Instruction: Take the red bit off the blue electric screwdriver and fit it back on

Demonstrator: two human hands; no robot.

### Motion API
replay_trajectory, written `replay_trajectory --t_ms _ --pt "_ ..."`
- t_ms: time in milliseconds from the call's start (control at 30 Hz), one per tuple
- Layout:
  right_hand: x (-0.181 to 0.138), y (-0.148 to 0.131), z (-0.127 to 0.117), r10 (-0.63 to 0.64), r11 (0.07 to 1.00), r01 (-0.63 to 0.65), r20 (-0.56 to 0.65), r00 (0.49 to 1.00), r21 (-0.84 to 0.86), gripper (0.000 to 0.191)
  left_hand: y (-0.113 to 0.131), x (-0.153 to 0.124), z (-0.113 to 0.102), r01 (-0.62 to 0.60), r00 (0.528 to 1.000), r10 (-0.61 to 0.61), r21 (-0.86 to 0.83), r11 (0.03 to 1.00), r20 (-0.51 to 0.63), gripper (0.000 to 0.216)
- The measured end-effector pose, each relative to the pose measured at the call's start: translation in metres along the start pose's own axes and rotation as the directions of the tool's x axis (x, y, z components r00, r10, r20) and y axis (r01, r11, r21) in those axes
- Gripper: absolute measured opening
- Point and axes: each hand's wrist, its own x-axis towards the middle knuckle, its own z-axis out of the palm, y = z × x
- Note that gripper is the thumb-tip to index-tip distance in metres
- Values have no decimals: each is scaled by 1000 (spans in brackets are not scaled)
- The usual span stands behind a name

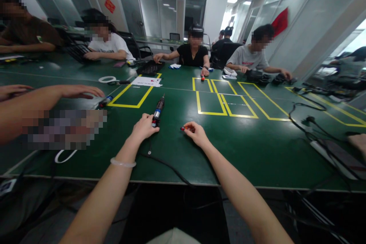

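My left hand (pixel 143 127) rests on the green table (pixel 246 148) with its fingers curled round the near end of a black and blue corded electric screwdriver (pixel 158 111), which lies pointing away from me. Its black cord (pixel 168 166) runs back toward the table's front edge. A white bangle sits on my left wrist. My right hand (pixel 196 132) is just to the right, pinching a small red object (pixel 182 128) between thumb and fingers, low over the table.
Yellow tape rectangles (pixel 225 103) mark the table ahead. A neighbour's arms (pixel 42 99) lie at my left. Several people sit at the far side. Black cables and a power strip (pixel 331 152) lie at the right. A roll of white tape (pixel 107 79) and paper (pixel 147 81) lie farther off.
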Motion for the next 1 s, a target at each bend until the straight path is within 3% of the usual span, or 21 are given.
replay_trajectory --t_ms 200,333,533,833,1000 --pt "-2 -5 1 -85 996 85 11 996 -30 12 55 -16 6 -141 990 141 5 990 -25 54" --pt "-3 -7 -1 -136 988 137 11 991 -76 7 77 -23 14 -241 970 239 -36 970 -44 52" --pt "-3 -7 -2 -175 969 182 57 983 -170 7 83 -26 18 -315 949 312 -75 946 -45 51" --pt "-3 -7 0 -187 944 205 92 978 -258 8 83 -26 17 -314 950 312 -97 945 -28 51" --pt "-3 -7 5 -188 936 193 44 981 -294 4 84 -28 14 -317 948 317 -91 944 -23 50"
